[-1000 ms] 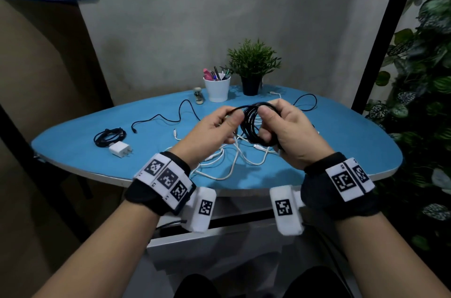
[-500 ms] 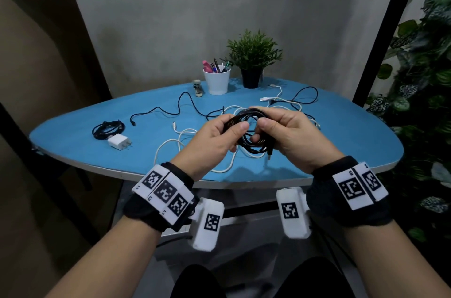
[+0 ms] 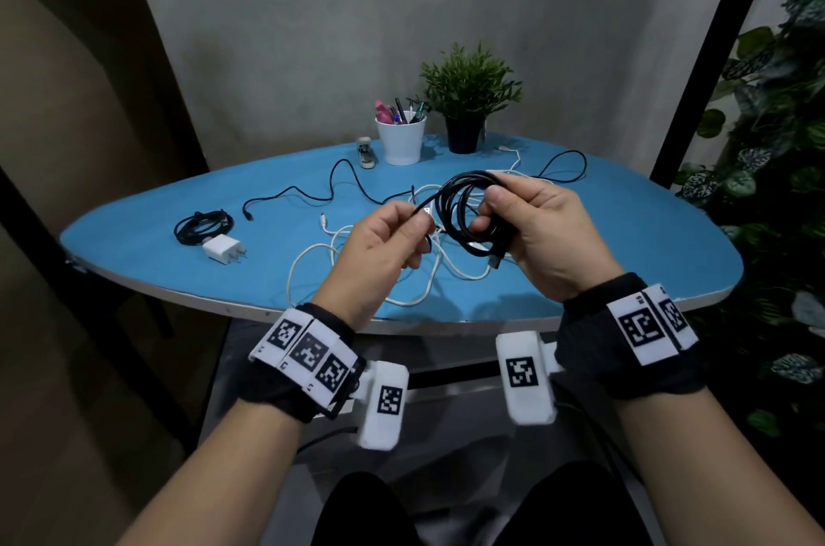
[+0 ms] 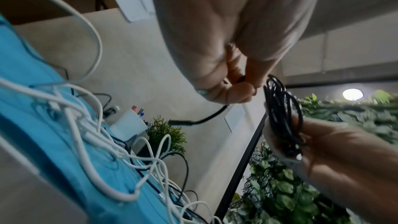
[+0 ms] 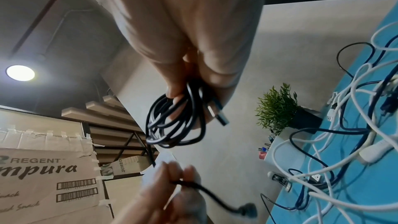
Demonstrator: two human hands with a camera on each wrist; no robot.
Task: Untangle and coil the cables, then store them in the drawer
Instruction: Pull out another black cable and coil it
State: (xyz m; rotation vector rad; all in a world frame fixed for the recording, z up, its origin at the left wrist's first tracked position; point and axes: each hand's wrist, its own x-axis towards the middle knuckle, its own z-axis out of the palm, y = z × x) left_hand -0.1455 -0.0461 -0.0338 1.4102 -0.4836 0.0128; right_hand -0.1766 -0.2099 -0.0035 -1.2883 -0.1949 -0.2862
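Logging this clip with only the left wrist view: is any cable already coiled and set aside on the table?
Observer: Yes. A coiled black cable lies at the left end of the blue table, beside a white charger.
Operator: The coil in the right hand is blurred for me. Can you see a plug on it?
Observer: Yes. A USB plug sticks out of the black coil, just under the grip of the right hand.

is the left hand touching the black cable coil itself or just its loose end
Apart from the coil. The left wrist view shows a gap between the left hand and the black cable coil; the hand pinches only the loose end. The right hand holds the coil.
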